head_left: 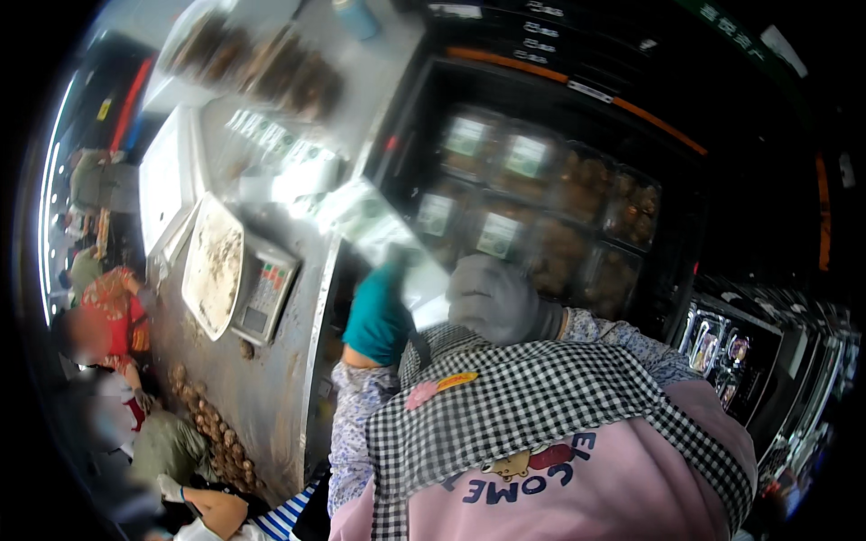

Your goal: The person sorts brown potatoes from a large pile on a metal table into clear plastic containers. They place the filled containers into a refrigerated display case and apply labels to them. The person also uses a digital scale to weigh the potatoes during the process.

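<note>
From where I stand, the worker's left hand point(377, 311), in a teal glove, has its grip closed on a pale sheet of labels point(372, 219), which slants from over the edge of the metal surface point(287, 383) down toward the checked apron point(505, 392). The right hand point(496, 293), in a grey glove, is curled just beside the sheet's lower end, in front of the black crate point(675, 261); I can't tell whether its grip has hold of anything. Inside the crate sit clear packs point(582, 185) of brown, roundish produce, the ones toward the left wearing white-and-green labels point(496, 234). Over on the surface, a scale point(266, 293) carries a white tray point(214, 266) speckled with dirt, more filled packs point(257, 68) stand blurred at the far end, and loose brown pieces point(216, 433) lie heaped along the near side, by another person's gloved hand point(171, 488).
</note>
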Available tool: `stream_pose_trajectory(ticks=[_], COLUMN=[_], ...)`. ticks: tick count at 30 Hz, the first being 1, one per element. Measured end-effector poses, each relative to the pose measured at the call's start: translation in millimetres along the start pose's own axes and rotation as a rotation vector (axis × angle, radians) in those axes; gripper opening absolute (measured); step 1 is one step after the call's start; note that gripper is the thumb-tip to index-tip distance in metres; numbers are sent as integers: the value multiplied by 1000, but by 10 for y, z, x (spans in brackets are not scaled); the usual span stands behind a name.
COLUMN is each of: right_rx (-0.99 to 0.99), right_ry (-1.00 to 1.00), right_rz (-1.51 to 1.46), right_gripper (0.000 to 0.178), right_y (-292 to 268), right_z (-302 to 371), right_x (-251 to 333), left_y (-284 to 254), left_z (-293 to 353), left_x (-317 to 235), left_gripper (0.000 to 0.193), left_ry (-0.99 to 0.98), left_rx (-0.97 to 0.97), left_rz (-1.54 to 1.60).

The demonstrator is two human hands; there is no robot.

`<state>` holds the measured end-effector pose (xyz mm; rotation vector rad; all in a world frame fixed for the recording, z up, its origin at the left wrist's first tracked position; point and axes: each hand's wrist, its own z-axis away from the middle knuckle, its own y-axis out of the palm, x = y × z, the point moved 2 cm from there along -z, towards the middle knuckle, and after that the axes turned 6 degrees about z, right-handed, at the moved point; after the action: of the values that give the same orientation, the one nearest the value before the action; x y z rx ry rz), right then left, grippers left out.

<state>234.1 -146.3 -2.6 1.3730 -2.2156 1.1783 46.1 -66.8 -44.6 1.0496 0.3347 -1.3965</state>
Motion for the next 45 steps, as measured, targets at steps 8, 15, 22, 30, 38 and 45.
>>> stream_pose_trajectory(ticks=[8, 15, 22, 30, 38, 45], right_rx=[-47, 193, 136, 387, 215, 339], right_ry=[1049, 1182, 1140, 1188, 705, 578], right_rz=[-15, 63, 223, 562, 286, -297], right_gripper=[15, 30, 35, 65, 63, 30], right_y=[-897, -921, -547, -305, -353, 64], right_z=[888, 1726, 2011, 1964, 791, 134], right_x=[-853, -1300, -1592, -1612, -792, -92], left_y=[-17, 202, 286, 295, 370, 387], left_z=[86, -49, -13, 139, 336, 479], left_x=[-444, -297, -282, -144, 24, -49], left_gripper=[56, 55, 57, 59, 40, 41], left_ry=[117, 65, 55, 22, 129, 182], left_rx=[11, 68, 32, 70, 37, -4], left_rz=[283, 242, 184, 200, -197, -10])
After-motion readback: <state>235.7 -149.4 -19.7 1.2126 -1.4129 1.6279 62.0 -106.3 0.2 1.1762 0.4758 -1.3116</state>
